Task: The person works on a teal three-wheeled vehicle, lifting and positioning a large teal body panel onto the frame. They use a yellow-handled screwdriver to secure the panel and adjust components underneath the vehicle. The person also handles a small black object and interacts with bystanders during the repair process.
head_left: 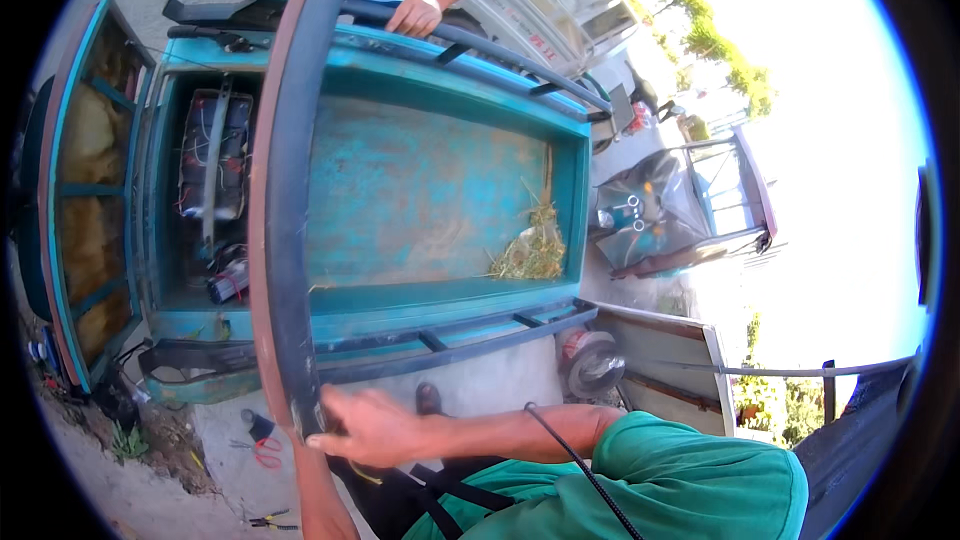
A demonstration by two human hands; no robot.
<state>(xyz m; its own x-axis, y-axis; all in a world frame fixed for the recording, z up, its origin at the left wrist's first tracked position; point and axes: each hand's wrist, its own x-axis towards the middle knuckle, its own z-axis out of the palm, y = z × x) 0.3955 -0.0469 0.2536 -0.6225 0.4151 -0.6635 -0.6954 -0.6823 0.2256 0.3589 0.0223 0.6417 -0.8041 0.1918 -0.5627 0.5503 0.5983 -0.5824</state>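
Note:
A long dark bar with a reddish-brown edge (285, 200) crosses the view from top to bottom, over a teal cargo bed (420, 180). My right hand (370, 427) is at the bar's lower end, its fingers curled and somewhat blurred. What lies inside those fingers is not clear. My left forearm (322, 500) rises from the lower edge towards the same end; the left hand's fingers are hidden there. Behind the bar, an open compartment holds a wired battery pack (215, 155) and a small motor-like part (230, 280).
Across the bed, another person's hands (415, 16) rest on the dark side rail (500, 65). Dry straw (535, 245) lies in a bed corner. A teal-framed panel (95, 190) stands open at left. Red-handled scissors (267, 453) and pliers (272, 520) lie on the ground.

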